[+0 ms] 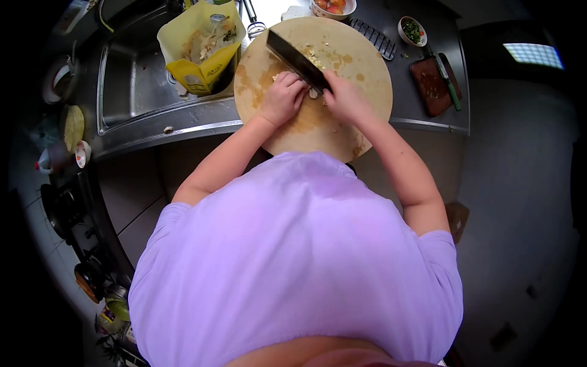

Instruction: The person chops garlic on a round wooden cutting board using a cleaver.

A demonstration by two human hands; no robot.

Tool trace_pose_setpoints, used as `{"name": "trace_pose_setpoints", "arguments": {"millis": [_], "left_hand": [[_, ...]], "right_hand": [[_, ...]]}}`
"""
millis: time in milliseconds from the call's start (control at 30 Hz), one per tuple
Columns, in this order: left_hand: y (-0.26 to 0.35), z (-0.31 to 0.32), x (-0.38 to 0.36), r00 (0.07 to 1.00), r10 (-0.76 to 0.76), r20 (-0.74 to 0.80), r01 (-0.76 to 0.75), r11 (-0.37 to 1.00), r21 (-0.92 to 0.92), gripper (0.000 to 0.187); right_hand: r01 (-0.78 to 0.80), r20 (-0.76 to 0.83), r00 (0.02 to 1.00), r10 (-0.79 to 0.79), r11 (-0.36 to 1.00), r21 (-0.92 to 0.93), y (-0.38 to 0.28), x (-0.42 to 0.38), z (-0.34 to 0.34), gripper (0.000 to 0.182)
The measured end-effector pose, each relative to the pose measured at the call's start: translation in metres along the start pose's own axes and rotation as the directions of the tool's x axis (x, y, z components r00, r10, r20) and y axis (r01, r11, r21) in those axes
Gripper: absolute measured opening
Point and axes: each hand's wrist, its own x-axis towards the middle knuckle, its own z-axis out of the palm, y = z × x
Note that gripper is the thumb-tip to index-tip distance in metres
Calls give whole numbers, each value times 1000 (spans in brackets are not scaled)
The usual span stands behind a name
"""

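A wide-bladed cleaver (296, 60) is in my right hand (343, 96), which is closed round its handle end. The dark blade slants up and left over a round wooden chopping board (306, 125). Just left of the blade, my left hand (284, 98) is closed with bent fingers low on the board, pinching what looks like garlic, mostly hidden by the fingers. A pale garlic clove (313, 94) lies between my hands. Chopped garlic (315, 59) is scattered behind the blade on the board's far half.
Left of the board, an open yellow bag (194, 68) holding scraps stands by the sink (116, 92). Behind are a peeler (255, 27) and a bowl of reddish produce (334, 8). At right are a black rack (373, 38), a bowl of chopped greens (413, 32), and a green-handled knife (451, 88) on a brown board (429, 92).
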Motion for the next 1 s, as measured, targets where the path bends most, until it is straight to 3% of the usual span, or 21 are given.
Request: {"name": "trace_pose_setpoints", "arguments": {"millis": [67,100,133,233,333,467,533,600,633,833,1000], "left_hand": [[-4,-7,0,1000,18,10,-17,999,-46,15],[-2,-11,-3,999,29,33,-25,994,-104,16],[3,-16,-4,999,20,36,-16,994,-109,16],[7,-29,-2,1000,22,0,-22,998,60,26],[-3,-25,-8,994,20,104,-26,998,55,22],[-1,-21,-12,996,-9,87,10,1000,-2,18],[-5,-20,-8,997,7,80,-7,1000,8,16],[-5,-20,-9,998,21,64,-22,1000,17,17],[-5,-20,-8,999,26,46,-27,999,21,17],[-6,-16,-12,998,5,65,-6,1000,15,16],[-3,-18,-12,998,32,49,-34,999,42,16]], "right_hand": [[-69,43,997,67,995,68,5,-4,-13,30],[-18,-44,999,21,998,56,4,-13,-14,30],[-23,-34,999,25,998,57,-3,-21,-20,30],[-54,57,997,53,998,14,-17,-31,-30,30],[-5,66,998,10,997,-80,-9,-32,-10,31],[-24,79,996,34,992,-127,-11,-20,9,31],[-12,63,998,20,992,-123,-5,-5,8,32],[75,-106,992,-73,997,15,12,-6,9,24],[-27,6,1000,27,1000,0,-1,-11,-8,25],[-16,91,995,28,992,-126,-27,-30,-22,21],[26,36,999,-21,989,-147,-22,-16,8,19]]}}
